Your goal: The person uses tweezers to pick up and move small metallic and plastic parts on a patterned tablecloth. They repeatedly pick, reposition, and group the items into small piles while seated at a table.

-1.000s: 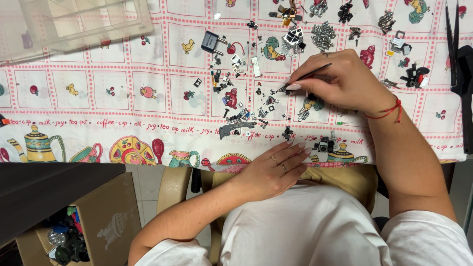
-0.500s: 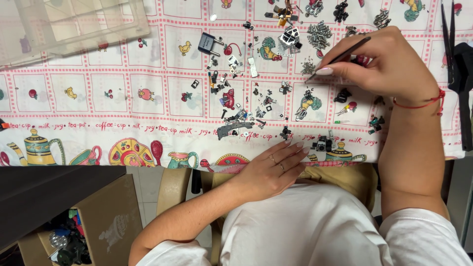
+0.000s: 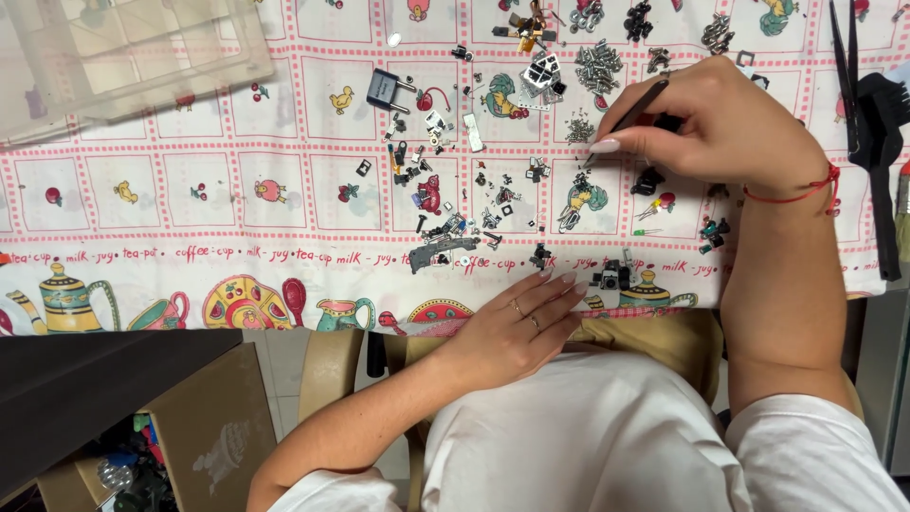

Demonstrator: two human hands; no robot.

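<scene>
My right hand (image 3: 725, 128) grips a thin dark tool (image 3: 633, 112) like a pen, its tip pointing down-left toward a heap of small metal screws (image 3: 595, 68) on the patterned tablecloth (image 3: 237, 180). A red string bracelet circles that wrist. My left hand (image 3: 517, 327) rests flat with fingers loosely apart at the table's near edge, holding nothing, just below a small black part (image 3: 540, 256). Several tiny dark and silver parts (image 3: 455, 204) lie scattered between the two hands.
A clear plastic compartment box (image 3: 123, 52) sits at the far left. A black two-pin plug piece (image 3: 386, 90) lies near the scatter. Black tweezers and a brush (image 3: 877, 123) lie at the right edge. A cardboard box (image 3: 204, 427) with odds and ends stands on the floor at left.
My right hand has moved away from me and to the right with the tool, from the middle of the scatter up toward the screw heap. The left hand has stayed put.
</scene>
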